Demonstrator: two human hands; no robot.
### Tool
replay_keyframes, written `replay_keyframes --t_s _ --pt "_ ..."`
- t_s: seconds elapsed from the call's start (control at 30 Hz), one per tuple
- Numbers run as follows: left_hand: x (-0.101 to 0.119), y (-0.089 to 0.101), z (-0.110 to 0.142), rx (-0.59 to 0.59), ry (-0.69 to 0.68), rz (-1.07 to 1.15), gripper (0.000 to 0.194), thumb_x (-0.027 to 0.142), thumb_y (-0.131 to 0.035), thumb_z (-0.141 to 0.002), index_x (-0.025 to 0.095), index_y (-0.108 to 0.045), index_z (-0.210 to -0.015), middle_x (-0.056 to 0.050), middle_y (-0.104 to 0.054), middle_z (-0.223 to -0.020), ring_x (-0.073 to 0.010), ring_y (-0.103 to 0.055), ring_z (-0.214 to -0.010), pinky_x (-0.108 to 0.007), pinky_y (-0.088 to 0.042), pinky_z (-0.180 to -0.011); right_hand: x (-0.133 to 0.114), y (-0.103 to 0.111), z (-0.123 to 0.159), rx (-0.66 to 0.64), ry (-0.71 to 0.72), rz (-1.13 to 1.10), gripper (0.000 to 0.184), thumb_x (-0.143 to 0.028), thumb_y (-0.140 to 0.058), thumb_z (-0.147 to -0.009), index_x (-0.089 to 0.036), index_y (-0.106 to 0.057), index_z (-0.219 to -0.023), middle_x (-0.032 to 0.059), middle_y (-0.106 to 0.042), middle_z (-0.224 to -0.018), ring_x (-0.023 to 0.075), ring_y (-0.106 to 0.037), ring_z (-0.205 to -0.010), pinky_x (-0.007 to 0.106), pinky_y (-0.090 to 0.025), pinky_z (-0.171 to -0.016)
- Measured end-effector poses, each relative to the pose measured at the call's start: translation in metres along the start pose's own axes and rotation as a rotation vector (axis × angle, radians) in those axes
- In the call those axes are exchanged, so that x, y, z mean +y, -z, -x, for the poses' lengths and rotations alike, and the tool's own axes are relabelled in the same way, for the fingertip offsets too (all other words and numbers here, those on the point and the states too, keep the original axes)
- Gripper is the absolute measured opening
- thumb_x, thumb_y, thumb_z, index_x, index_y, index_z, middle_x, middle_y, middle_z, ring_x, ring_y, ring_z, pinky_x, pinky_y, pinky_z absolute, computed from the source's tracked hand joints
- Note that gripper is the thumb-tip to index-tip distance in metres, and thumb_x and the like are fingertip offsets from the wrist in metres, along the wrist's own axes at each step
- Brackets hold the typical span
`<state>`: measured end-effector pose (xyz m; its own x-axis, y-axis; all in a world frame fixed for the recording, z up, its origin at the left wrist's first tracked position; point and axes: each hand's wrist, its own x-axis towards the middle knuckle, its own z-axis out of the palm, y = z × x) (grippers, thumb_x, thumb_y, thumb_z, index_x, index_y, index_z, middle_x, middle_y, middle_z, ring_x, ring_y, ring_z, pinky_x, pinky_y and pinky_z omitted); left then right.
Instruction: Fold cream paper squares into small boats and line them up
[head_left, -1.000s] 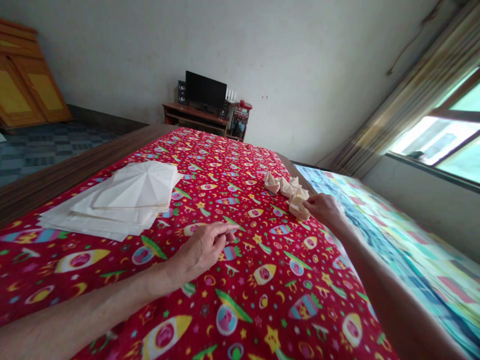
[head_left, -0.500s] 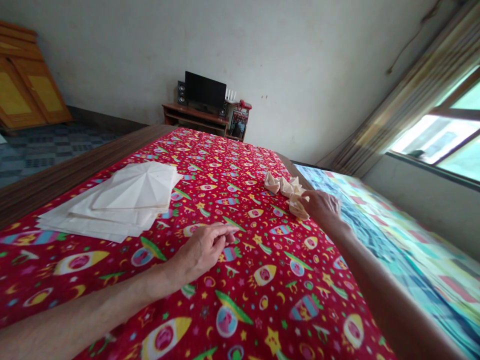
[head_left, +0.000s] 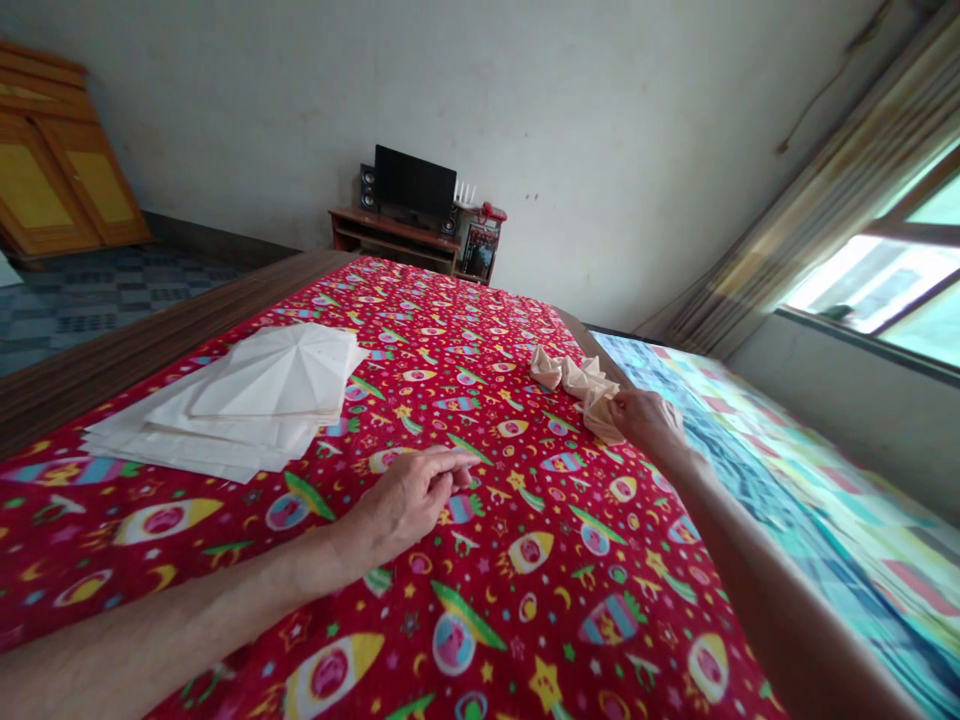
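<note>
My left hand (head_left: pixel 420 497) rests on the red printed cloth (head_left: pixel 487 590), its fingers curled together and nothing visible in them. At the cloth's right side, my right hand (head_left: pixel 651 418) pinches the edge of a folded paper piece (head_left: pixel 602 416), cream in colour. Just beyond it sit more folded paper pieces (head_left: pixel 583 377), close together in a short row, with a single one (head_left: pixel 545 368) at the left end. To the left lies a stack of creased white paper sheets (head_left: pixel 277 372), fanned out unevenly; neither hand touches it.
Dark wood edging (head_left: pixel 142 312) borders the cloth on the left. A bed with a patterned cover (head_left: pixel 787 450) adjoins on the right. Further off stand a desk (head_left: pixel 390 228) with a monitor (head_left: pixel 415 182), and a yellow-panelled wooden cabinet (head_left: pixel 67 180).
The folded paper piece at my right hand has turned or shifted slightly, and that hand has edged a little right and down. My left hand stays in place.
</note>
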<state>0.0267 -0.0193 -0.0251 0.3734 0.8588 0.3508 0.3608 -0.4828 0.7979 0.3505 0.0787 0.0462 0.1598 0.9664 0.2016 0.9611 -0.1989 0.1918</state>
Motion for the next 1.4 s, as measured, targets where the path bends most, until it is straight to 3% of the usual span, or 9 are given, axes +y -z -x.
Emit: replay_keyframes --t_s 0.27,0.57,0.73,0.83,0.9,1.07,1.2,1.4 --pt "-0.004 0.0 0.0 0.001 -0.043 -0.022 0.038 0.01 -0.038 -0.084 0.019 -0.065 -0.109 -0.002 -0.067 -0.084 -0.0113 -0.063 -0.074 -0.022 -0.05 -0.068 0.002 -0.007 0.007 0.07 0.024 -0.065 0.041 -0.04 -0.037 -0.087 -0.021 -0.073 -0.092 0.0108 -0.071 -0.088 0.0213 -0.063 -0.074 0.026 -0.034 -0.054" --pt "-0.008 -0.002 0.001 0.011 -0.03 -0.012 0.035 0.013 -0.04 -0.085 0.018 -0.066 -0.108 -0.004 -0.067 -0.086 -0.012 -0.064 -0.075 -0.023 -0.052 -0.067 0.011 -0.012 -0.001 0.035 0.081 -0.103 0.036 -0.034 -0.04 -0.084 -0.018 -0.072 -0.084 0.0092 -0.069 -0.079 0.0169 -0.059 -0.066 0.025 -0.027 -0.05" --pt "-0.005 0.0 -0.005 -0.012 -0.07 -0.065 0.035 0.011 -0.039 -0.085 0.018 -0.067 -0.106 -0.003 -0.067 -0.084 -0.0113 -0.063 -0.073 -0.022 -0.051 -0.067 0.012 -0.015 0.007 0.105 0.099 -0.132 0.034 -0.032 -0.041 -0.084 -0.017 -0.07 -0.08 0.0084 -0.067 -0.074 0.0141 -0.054 -0.061 0.025 -0.023 -0.05" --pt "0.001 -0.005 -0.028 -0.06 -0.187 -0.175 0.036 0.007 -0.039 -0.084 0.017 -0.068 -0.103 -0.004 -0.067 -0.088 -0.0128 -0.063 -0.079 -0.024 -0.051 -0.076 0.012 -0.017 0.01 0.115 0.107 -0.14 0.033 -0.031 -0.04 -0.084 -0.017 -0.07 -0.078 0.0075 -0.066 -0.071 0.0125 -0.05 -0.056 0.025 -0.022 -0.049" --pt "0.007 -0.013 -0.053 -0.107 -0.337 -0.234 0.037 0.005 -0.04 -0.083 0.017 -0.066 -0.107 -0.005 -0.066 -0.099 -0.0149 -0.061 -0.093 -0.027 -0.048 -0.087 0.012 -0.017 0.009 0.107 0.105 -0.144 0.033 -0.031 -0.04 -0.084 -0.017 -0.07 -0.078 0.0069 -0.065 -0.069 0.0121 -0.049 -0.055 0.025 -0.022 -0.049" --pt "0.019 -0.055 -0.124 -0.252 -0.537 -0.383 0.034 0.006 -0.039 -0.084 0.014 -0.065 -0.104 -0.009 -0.061 -0.105 -0.0176 -0.059 -0.095 -0.028 -0.049 -0.086 0.015 -0.02 0.006 0.094 0.091 -0.164 0.032 -0.032 -0.041 -0.084 -0.018 -0.069 -0.079 0.006 -0.064 -0.068 0.0115 -0.047 -0.054 0.025 -0.023 -0.051" --pt "0.013 -0.09 -0.169 -0.29 -0.443 -0.487 0.048 0.002 -0.041 -0.078 0.015 -0.055 -0.122 -0.01 -0.06 -0.101 -0.0205 -0.06 -0.089 -0.03 -0.052 -0.077 0.019 -0.022 0.006 0.086 0.106 -0.205 0.031 -0.031 -0.041 -0.084 -0.018 -0.068 -0.077 0.0045 -0.063 -0.066 0.0106 -0.045 -0.053 0.025 -0.024 -0.052" --pt "-0.003 -0.12 -0.205 -0.265 -0.44 -0.391 0.065 0.0 -0.044 -0.073 0.017 -0.04 -0.136 -0.01 -0.059 -0.11 -0.0214 -0.058 -0.1 -0.033 -0.048 -0.089 0.021 -0.026 0.006 0.107 0.139 -0.214 0.03 -0.031 -0.041 -0.085 -0.019 -0.067 -0.076 0.0043 -0.063 -0.065 0.0117 -0.047 -0.053 0.025 -0.022 -0.051"
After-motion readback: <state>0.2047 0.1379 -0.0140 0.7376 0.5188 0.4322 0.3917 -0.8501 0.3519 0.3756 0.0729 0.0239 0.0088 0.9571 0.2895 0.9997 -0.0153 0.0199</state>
